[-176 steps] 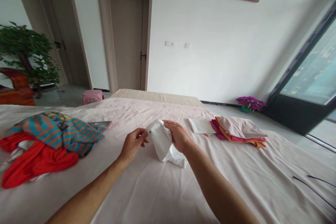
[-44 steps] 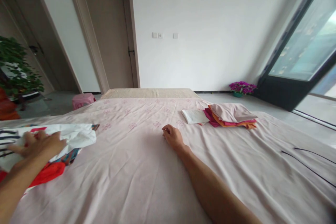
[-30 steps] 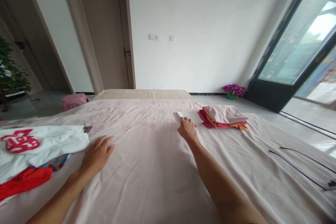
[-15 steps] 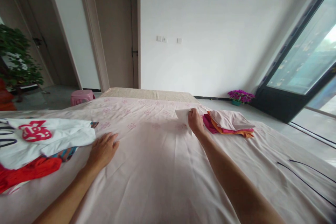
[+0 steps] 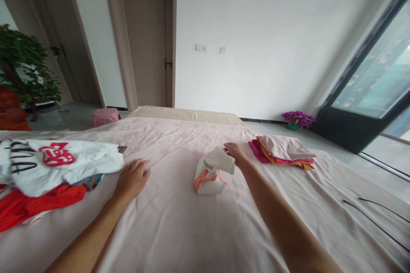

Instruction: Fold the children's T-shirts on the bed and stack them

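My left hand [image 5: 133,178] lies palm down on the pale pink bedsheet [image 5: 160,226], its fingers stretched out beside a heap of clothes. Topmost in that heap is a white shirt [image 5: 92,160] with a red print and dark lettering; red cloth [image 5: 48,207] pokes out beneath it. At the middle of the bed, my right hand [image 5: 234,152] has its fingers closed at the upper edge of a small white garment [image 5: 213,181] with coral-orange trim. That garment is bunched and partly folded over, its exact kind unclear.
A folded stack of clothes [image 5: 285,147], pink over orange and magenta, lies right of my right hand. Two dark cords [image 5: 371,222] cross the sheet at the right. Beyond the bed are a pink stool [image 5: 106,116], a pot of purple flowers [image 5: 297,119] and a leafy plant [image 5: 28,64].
The white garment now shows bunched on the sheet below my right hand, where earlier only a pale flap was visible. My right hand has moved slightly lower; my left hand stays beside the heap.
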Tool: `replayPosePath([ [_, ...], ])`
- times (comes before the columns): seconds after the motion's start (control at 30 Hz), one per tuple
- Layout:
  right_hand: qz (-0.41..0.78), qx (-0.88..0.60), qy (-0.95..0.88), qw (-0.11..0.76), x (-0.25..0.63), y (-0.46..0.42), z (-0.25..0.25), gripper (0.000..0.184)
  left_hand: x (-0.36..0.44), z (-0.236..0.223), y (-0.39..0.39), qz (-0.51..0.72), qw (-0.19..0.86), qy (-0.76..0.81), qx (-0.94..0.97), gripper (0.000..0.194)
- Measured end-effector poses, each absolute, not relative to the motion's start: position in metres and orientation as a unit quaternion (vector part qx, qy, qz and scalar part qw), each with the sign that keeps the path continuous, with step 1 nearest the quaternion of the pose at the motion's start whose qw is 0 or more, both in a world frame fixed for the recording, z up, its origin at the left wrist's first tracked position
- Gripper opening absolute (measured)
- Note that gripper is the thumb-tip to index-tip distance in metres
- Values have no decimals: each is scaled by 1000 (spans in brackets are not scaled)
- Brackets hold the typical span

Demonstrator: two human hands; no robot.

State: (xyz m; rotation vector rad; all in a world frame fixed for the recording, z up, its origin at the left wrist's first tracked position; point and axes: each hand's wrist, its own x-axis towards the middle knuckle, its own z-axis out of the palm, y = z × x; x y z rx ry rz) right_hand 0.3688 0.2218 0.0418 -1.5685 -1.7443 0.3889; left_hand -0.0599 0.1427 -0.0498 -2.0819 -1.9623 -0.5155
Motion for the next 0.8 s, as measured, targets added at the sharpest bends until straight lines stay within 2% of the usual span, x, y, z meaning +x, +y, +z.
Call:
replayPosePath([
  [0.1, 137, -661, -652, 346, 365, 205, 29, 29, -59, -49, 143, -177, 118, -669, -712, 41],
  [0.23, 99, -629, -737, 228, 340, 179, 30, 34, -57, -48, 141, -177, 121, -668, -713, 42],
  [0.33, 47, -620, -771, 134, 326, 167, 28, 49, -57, -48, 141, -173, 120, -667, -715, 43],
  [0.4, 53, -631, -767, 106, 328, 168, 24, 48, -58, -49, 142, -175, 119, -667, -714, 42],
  [0.47, 78, -642, -751, 132, 338, 174, 20, 41, -59, -50, 142, -177, 117, -668, -713, 41],
  [0.53, 91, -662, -719, 193, 354, 181, 19, 40, -60, -51, 143, -176, 119, -668, -713, 41],
  [0.63, 26, -730, -632, 261, 378, 185, 27, 44, -61, -53, 145, -173, 126, -666, -714, 42],
  [0.73, -78, -764, -581, 268, 390, 180, 40, 48, -62, -54, 146, -170, 132, -661, -719, 43],
  [0.8, -48, -721, -644, 251, 388, 175, 45, 42, -62, -55, 146, -169, 134, -660, -720, 43],
])
